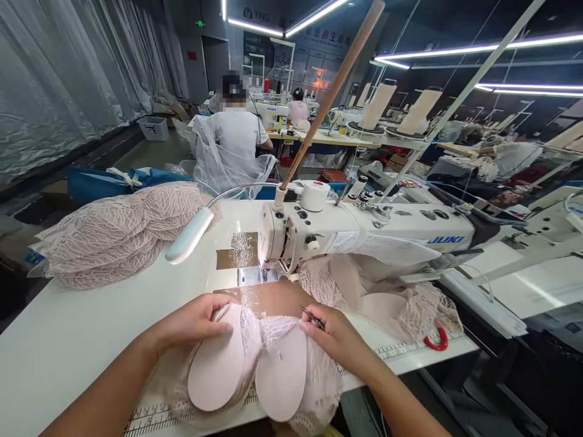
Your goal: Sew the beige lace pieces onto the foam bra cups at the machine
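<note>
A pale pink lace bra piece with two padded cups (255,364) lies at the table's near edge. My left hand (198,320) grips the top rim of the left cup, fingers closed on it. At the piece's upper right edge, my right hand (328,332) is closed around small dark thread snips (310,315), their tips pointing up and left. A white sewing machine (364,233) stands just beyond, its needle area (286,273) directly above the piece.
A pile of lace cups (113,240) sits at the left of the white table (68,340). More lace pieces (387,303) and red-handled scissors (437,340) lie under the machine arm. A gooseneck lamp (189,235) hangs over the table. Other people sit at machines further back.
</note>
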The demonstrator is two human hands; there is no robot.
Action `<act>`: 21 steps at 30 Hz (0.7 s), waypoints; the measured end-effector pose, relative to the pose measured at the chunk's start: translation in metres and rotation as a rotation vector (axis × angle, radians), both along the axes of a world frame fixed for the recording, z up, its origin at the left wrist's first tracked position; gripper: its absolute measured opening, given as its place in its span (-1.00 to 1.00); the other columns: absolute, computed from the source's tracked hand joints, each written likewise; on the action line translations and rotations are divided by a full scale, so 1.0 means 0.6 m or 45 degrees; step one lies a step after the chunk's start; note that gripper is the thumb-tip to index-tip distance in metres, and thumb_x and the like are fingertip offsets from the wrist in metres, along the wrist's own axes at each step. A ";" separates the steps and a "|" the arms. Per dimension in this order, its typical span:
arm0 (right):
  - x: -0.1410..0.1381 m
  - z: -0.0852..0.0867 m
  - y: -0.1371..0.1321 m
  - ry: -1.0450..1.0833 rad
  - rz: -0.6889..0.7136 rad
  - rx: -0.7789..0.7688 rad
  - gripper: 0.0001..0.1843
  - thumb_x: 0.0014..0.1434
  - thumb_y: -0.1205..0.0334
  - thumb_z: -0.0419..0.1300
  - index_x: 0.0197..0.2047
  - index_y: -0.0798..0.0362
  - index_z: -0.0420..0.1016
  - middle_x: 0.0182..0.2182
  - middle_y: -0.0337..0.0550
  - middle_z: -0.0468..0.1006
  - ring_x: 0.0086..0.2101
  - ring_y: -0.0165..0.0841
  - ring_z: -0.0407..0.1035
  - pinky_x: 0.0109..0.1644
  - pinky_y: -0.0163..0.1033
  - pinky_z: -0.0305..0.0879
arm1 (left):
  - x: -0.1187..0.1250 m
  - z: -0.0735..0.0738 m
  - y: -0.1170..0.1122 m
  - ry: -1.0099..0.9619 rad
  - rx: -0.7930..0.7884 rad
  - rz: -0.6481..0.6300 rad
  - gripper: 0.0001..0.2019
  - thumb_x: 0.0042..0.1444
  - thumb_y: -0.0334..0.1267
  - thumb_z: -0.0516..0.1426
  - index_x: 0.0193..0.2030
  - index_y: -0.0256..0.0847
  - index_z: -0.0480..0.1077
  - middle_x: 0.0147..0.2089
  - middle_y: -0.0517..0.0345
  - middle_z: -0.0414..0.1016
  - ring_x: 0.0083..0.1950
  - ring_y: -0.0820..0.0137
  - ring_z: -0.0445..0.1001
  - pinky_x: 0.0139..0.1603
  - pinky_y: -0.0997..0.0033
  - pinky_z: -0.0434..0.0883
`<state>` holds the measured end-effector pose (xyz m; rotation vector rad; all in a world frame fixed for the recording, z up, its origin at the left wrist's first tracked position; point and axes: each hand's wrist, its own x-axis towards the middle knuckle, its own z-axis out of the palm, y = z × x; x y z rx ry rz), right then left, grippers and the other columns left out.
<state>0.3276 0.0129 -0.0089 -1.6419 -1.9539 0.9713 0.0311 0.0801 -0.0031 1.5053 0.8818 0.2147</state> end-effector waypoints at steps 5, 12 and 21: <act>-0.033 0.038 0.005 0.163 0.107 -0.094 -0.83 0.28 0.17 0.01 -0.31 0.02 0.32 -0.49 -0.27 0.45 -0.40 -0.35 0.32 -0.30 -0.29 0.16 | -0.048 0.026 -0.028 0.343 0.340 0.019 -0.79 0.13 -0.19 0.05 -0.49 -0.20 0.20 -0.43 0.27 0.20 -0.42 0.43 0.22 -0.44 0.51 0.15; -0.155 0.027 0.045 0.206 0.464 -0.079 -0.92 0.09 0.33 0.18 -0.44 0.03 0.42 -0.52 -0.33 0.45 -0.44 -0.40 0.32 -0.41 -0.36 0.11 | -0.175 0.050 -0.057 0.639 0.645 0.122 -0.74 0.18 -0.16 0.00 -0.48 -0.19 0.33 -0.38 0.19 0.36 -0.36 0.36 0.34 -0.34 0.46 0.20; -0.368 0.064 0.218 0.384 0.408 0.702 -0.68 0.29 0.36 -0.07 0.08 0.05 0.29 -0.04 -0.08 0.47 -0.03 -0.33 0.36 0.06 -0.23 0.28 | -0.280 0.165 0.001 1.310 1.725 1.004 -0.65 0.24 -0.09 -0.11 -0.13 -0.26 0.38 -0.10 -0.02 0.40 -0.04 0.16 0.39 -0.10 0.29 0.31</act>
